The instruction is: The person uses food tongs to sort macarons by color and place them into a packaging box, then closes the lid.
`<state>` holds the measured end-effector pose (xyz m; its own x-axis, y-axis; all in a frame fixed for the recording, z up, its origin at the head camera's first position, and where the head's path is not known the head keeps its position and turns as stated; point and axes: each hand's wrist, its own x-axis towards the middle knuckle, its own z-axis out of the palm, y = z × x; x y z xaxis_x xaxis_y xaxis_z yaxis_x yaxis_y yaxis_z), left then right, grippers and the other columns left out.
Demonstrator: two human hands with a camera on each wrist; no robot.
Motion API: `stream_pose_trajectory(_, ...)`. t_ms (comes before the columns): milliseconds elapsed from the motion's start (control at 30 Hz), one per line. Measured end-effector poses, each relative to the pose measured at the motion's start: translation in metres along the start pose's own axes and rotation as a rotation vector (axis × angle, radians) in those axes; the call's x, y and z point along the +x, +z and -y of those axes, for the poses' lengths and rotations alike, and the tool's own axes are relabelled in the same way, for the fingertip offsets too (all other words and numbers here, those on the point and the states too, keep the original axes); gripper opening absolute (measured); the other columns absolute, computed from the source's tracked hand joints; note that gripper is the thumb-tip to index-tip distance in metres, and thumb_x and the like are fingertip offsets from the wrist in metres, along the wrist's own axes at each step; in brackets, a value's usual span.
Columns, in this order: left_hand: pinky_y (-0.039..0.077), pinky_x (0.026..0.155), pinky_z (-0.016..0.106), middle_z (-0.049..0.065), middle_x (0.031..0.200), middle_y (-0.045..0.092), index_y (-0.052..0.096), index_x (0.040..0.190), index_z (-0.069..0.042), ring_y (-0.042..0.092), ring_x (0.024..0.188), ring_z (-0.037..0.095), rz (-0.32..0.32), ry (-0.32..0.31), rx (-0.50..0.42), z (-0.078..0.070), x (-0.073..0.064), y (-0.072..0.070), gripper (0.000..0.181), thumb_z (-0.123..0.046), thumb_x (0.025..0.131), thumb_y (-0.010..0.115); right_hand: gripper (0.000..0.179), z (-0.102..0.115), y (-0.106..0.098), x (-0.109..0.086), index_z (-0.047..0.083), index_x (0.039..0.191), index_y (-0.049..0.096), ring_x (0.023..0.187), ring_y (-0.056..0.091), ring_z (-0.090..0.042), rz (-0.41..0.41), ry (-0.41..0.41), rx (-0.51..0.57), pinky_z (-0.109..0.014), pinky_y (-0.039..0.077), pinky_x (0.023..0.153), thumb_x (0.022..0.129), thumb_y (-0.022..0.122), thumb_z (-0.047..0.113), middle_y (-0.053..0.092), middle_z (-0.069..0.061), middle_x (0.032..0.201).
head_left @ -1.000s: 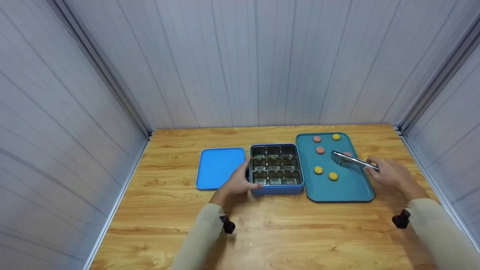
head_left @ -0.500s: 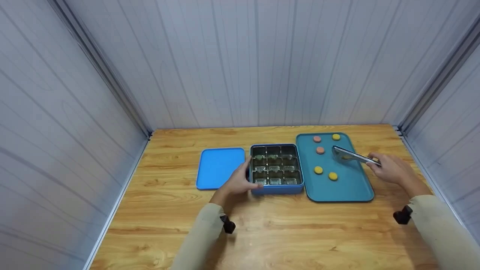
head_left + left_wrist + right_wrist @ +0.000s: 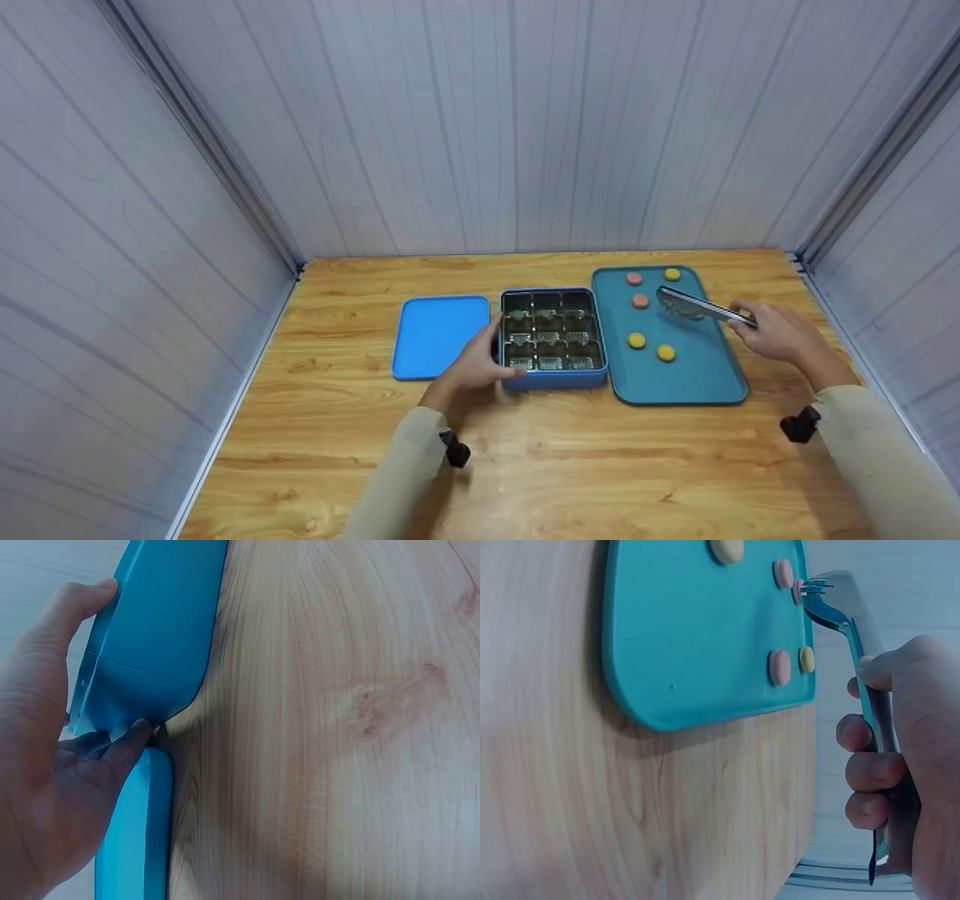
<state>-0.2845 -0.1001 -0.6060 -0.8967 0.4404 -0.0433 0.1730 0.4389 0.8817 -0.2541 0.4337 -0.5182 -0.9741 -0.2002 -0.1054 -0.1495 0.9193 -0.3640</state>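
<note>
My left hand (image 3: 478, 360) grips the near left corner of a blue box (image 3: 555, 380), thumb on the front rim and fingers along the side. A dark plastic insert (image 3: 550, 330) divided into several compartments sits in the box. In my right hand (image 3: 776, 334) are metal tongs (image 3: 709, 305) with a fork-like end (image 3: 815, 588), held out over the right part of the teal tray (image 3: 679, 386). Below them, a pink macaron (image 3: 779, 667) lies on the tray, mostly hidden by the tongs in the head view. Other pink macarons (image 3: 640, 301) and yellow macarons (image 3: 666, 352) lie scattered there.
A flat blue lid (image 3: 435, 337) lies left of the box, close against it. The tray stands right beside the box's other side. Pale panel walls (image 3: 480, 150) enclose the wooden table (image 3: 570, 465) at the back and sides.
The tongs have turned and risen slightly away from the pink macaron beneath them, drifting a little left over the last half second. The left hand and the box stay put.
</note>
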Motion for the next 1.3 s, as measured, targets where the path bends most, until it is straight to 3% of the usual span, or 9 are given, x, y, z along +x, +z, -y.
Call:
stream_pose_trajectory(233,0.033,0.138,0.063,0.032,0.184,0.026,0.011,0.182,-0.007,0.034,0.169,0.048,0.019,-0.002,-0.007,-0.008,-0.005,-0.002,0.129,-0.039,0.090,0.094,0.029,0.009,-0.006,0.010,-0.002,0.132,0.067,0.060,0.046,-0.017,-0.007,-0.042,0.006,-0.034,0.036,0.056,0.115,0.060,0.020,0.057,-0.004,0.073)
stream_pose_trajectory(333,0.030,0.139,0.066,0.033,0.184,0.025,0.012,0.182,-0.008,0.028,0.172,0.051,0.016,-0.007,0.013,-0.007,-0.005,-0.001,0.130,-0.043,0.089,0.094,0.032,0.013,-0.009,0.013,-0.003,0.136,0.065,0.060,0.047,-0.018,0.008,-0.044,0.006,-0.035,0.037,0.056,0.116,0.059,0.021,0.059,-0.005,0.076)
stream_pose_trajectory(433,0.033,0.139,0.063,0.033,0.183,0.027,0.012,0.183,-0.009,0.031,0.171,0.050,0.007,0.010,0.028,-0.001,-0.002,0.001,0.130,-0.049,0.089,0.093,0.034,0.017,-0.010,0.016,-0.003,0.139,0.064,0.061,0.048,-0.019,0.020,-0.043,0.005,-0.036,0.038,0.057,0.116,0.058,0.021,0.060,-0.007,0.078)
stream_pose_trajectory(633,0.030,0.140,0.064,0.031,0.184,0.026,0.010,0.182,-0.006,0.031,0.171,0.048,0.020,-0.035,-0.001,-0.013,-0.005,0.000,0.129,-0.031,0.089,0.095,0.033,0.025,-0.009,0.022,-0.001,0.138,0.066,0.062,0.048,-0.019,0.009,-0.040,-0.013,-0.035,0.038,0.058,0.116,0.059,0.022,0.059,-0.007,0.078)
stream_pose_trajectory(733,0.030,0.140,0.063,0.027,0.186,0.025,0.010,0.183,-0.009,0.029,0.173,0.045,0.021,-0.054,0.017,-0.014,-0.005,0.000,0.127,-0.030,0.091,0.095,0.032,0.029,-0.009,0.025,0.000,0.136,0.067,0.063,0.048,-0.020,0.003,-0.045,-0.024,-0.036,0.038,0.059,0.116,0.060,0.023,0.059,-0.007,0.079)
stream_pose_trajectory(933,0.033,0.139,0.061,0.029,0.183,0.030,0.010,0.182,-0.007,0.041,0.165,0.045,0.005,-0.042,0.022,-0.012,-0.006,0.000,0.129,-0.031,0.089,0.096,0.041,0.038,-0.011,0.032,-0.003,0.145,0.064,0.068,0.051,-0.021,0.018,-0.041,-0.051,-0.036,0.038,0.062,0.116,0.059,0.026,0.065,-0.012,0.086)
stream_pose_trajectory(1067,0.031,0.140,0.062,0.030,0.184,0.029,0.010,0.182,-0.008,0.037,0.168,0.046,0.002,-0.049,0.023,-0.015,-0.007,0.000,0.130,-0.032,0.089,0.096,0.046,0.045,-0.012,0.036,-0.006,0.148,0.062,0.071,0.054,-0.022,0.037,-0.036,-0.044,-0.036,0.040,0.063,0.117,0.058,0.027,0.069,-0.016,0.092)
stream_pose_trajectory(1133,0.030,0.140,0.061,0.029,0.184,0.028,0.010,0.183,-0.009,0.035,0.170,0.046,0.007,-0.054,0.018,-0.015,-0.007,0.000,0.129,-0.032,0.089,0.096,0.044,0.048,-0.011,0.038,-0.005,0.146,0.064,0.069,0.052,-0.021,0.032,-0.050,-0.038,-0.036,0.039,0.062,0.116,0.059,0.026,0.068,-0.014,0.088)
stream_pose_trajectory(1300,0.040,0.134,0.061,0.031,0.179,0.036,0.011,0.182,-0.006,0.048,0.159,0.045,0.014,-0.004,-0.002,-0.008,-0.003,-0.001,0.131,-0.041,0.089,0.097,0.032,0.057,-0.010,0.043,0.001,0.136,0.067,0.064,0.049,-0.018,0.012,-0.103,-0.028,-0.036,0.037,0.061,0.115,0.061,0.025,0.064,-0.006,0.080)
